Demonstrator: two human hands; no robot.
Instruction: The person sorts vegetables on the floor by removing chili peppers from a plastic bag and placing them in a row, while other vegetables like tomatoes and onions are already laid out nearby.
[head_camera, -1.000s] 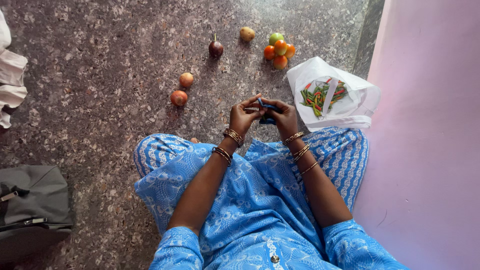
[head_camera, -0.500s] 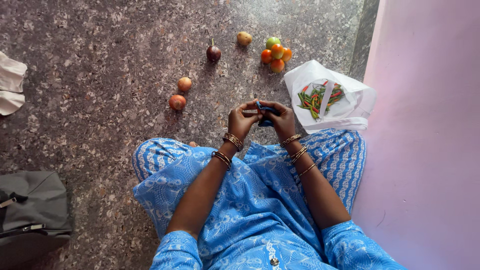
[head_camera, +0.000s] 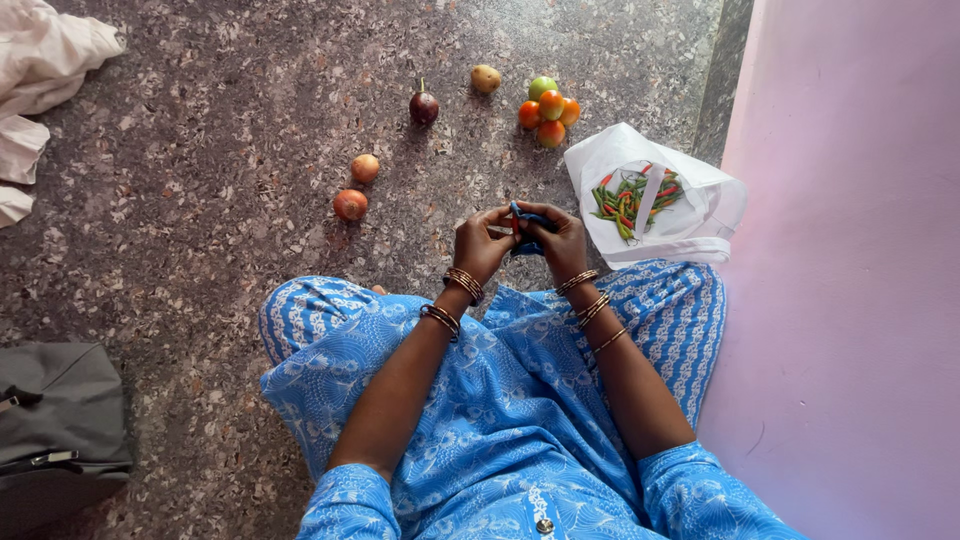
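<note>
Near edge: person seated on the speckled stone floor (head_camera: 200, 150), blue patterned dress (head_camera: 500, 400) over the lap, both forearms reaching forward, bangles on each wrist. Near left: grey bag (head_camera: 55, 425) on the floor. Just past the knees the left hand (head_camera: 480, 245) and right hand (head_camera: 560, 243) meet, fingers curled inward, both pinching a small dark blue item (head_camera: 530, 218) held between them above the floor; it's mostly covered by the fingers, looks like folded cloth or a pouch, can't tell which. Right of the hands, close to the right knee: open white plastic bag (head_camera: 655, 200) lying on the floor by the pink wall (head_camera: 850, 250), green and red chillies (head_camera: 630, 195) inside it. Left of the hands, a bit farther: two onions (head_camera: 357, 188) near each other. Farther out, in a rough row: small dark purple brinjal (head_camera: 424, 106) with stem up, then a potato (head_camera: 486, 78), then a tight cluster of tomatoes (head_camera: 548, 108), orange-red with one green at the far side. Far left corner: pale crumpled cloth (head_camera: 40, 70) at the frame edge.
</note>
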